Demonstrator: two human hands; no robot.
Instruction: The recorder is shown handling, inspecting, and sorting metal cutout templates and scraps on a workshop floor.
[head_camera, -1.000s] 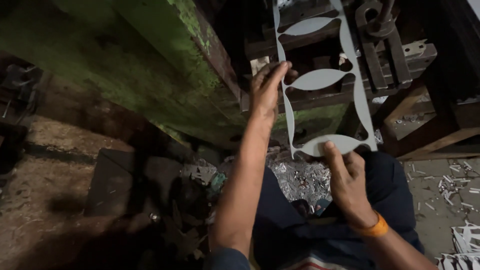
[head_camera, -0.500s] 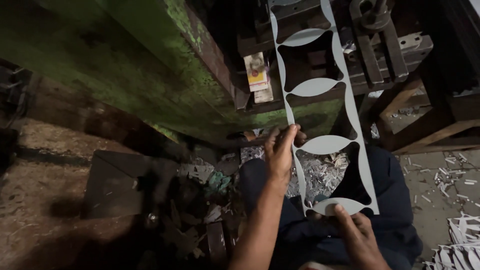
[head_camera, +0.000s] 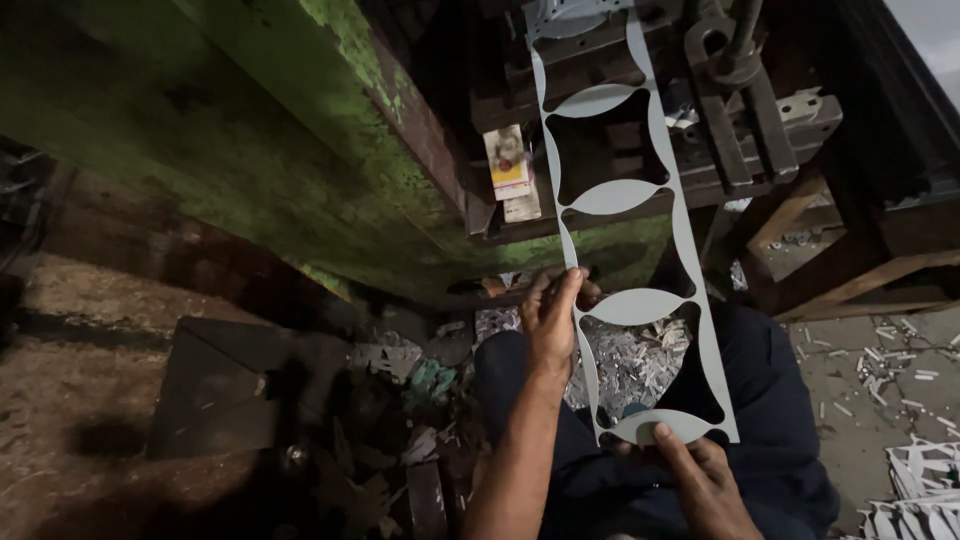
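A long pale metal strip (head_camera: 689, 290) with large punched-out holes runs from the press down toward me. My left hand (head_camera: 553, 318) pinches its left edge about midway. My right hand (head_camera: 698, 472) grips its near end, thumb on top. The strip's far end lies in the dark die area of a worn green press (head_camera: 330, 170).
Metal scrap and shavings (head_camera: 640, 365) litter the floor below the strip. A dark metal plate (head_camera: 215, 385) lies at left. A small box (head_camera: 508, 160) is stuck on the press. Wooden framing (head_camera: 860, 270) stands at right, with cut white scrap (head_camera: 915, 485) at the bottom right corner.
Both hands have drawn the strip toward me, out of the press. My left hand slid down from the die area to the strip's middle.
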